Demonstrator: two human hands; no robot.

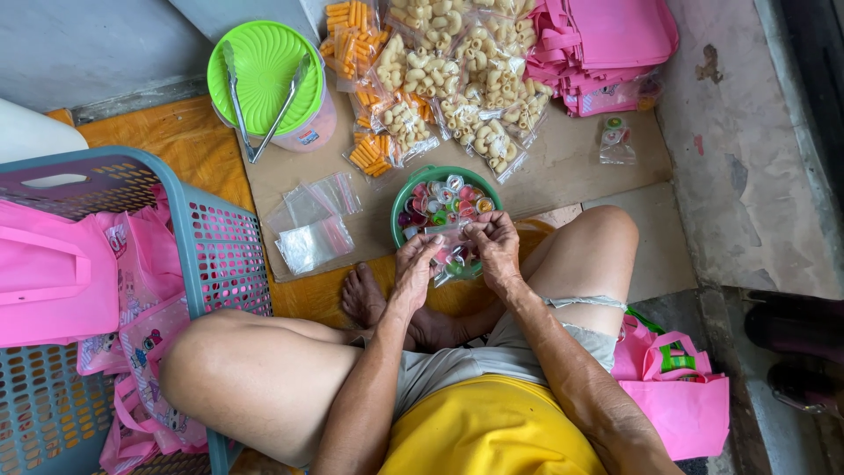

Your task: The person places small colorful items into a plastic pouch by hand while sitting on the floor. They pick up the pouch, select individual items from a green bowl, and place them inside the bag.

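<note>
I sit cross-legged on the floor. My left hand point(415, 264) and my right hand point(494, 244) together grip a small clear plastic bag point(450, 257) holding small colourful pieces, just over the near rim of a green bowl point(406, 200). The bowl is full of small round colourful sweets point(444, 202). Both hands pinch the bag's upper part with closed fingers.
Empty clear bags point(312, 224) lie on cardboard point(571, 167) to the left. Packets of puffed snacks point(440, 79) are piled behind the bowl. A lidded green tub with metal tongs point(264, 88) stands at the back left. Blue basket point(211, 255) with pink bags at left; pink bags point(615, 40) far right.
</note>
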